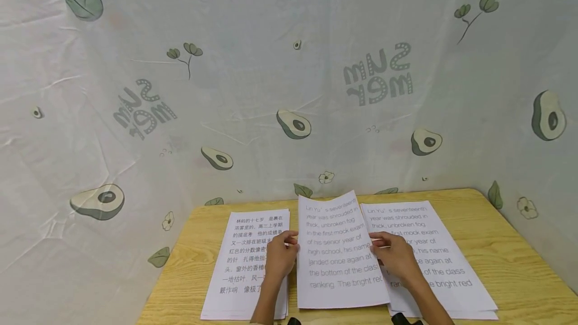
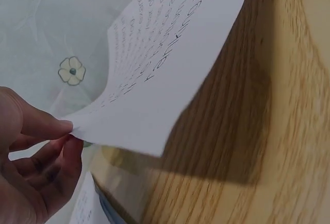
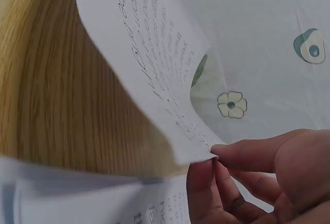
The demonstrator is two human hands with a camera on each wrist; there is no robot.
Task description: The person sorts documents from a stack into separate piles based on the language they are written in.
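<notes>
A sheet of paper (image 1: 336, 295) with printed English text is held up off the table between both hands. My left hand (image 1: 282, 256) pinches its left edge between thumb and fingers, and my right hand (image 1: 396, 257) pinches the right edge. In both wrist views the sheet sags in a curve, its lower edge apart from the wood. Under my right forearm lies a stack of English-text sheets (image 1: 456, 292), partly covered by the lifted sheet. Beneath my left hand and wrist is a stack of Chinese-text sheets (image 1: 246, 265).
The stacks lie on a wood-grain table (image 1: 180, 265). Behind it hangs a pale curtain (image 1: 253, 114) printed with avocados, leaves and flowers, close to the table's back edge. Two dark objects (image 1: 399, 319) show at the bottom edge of the head view.
</notes>
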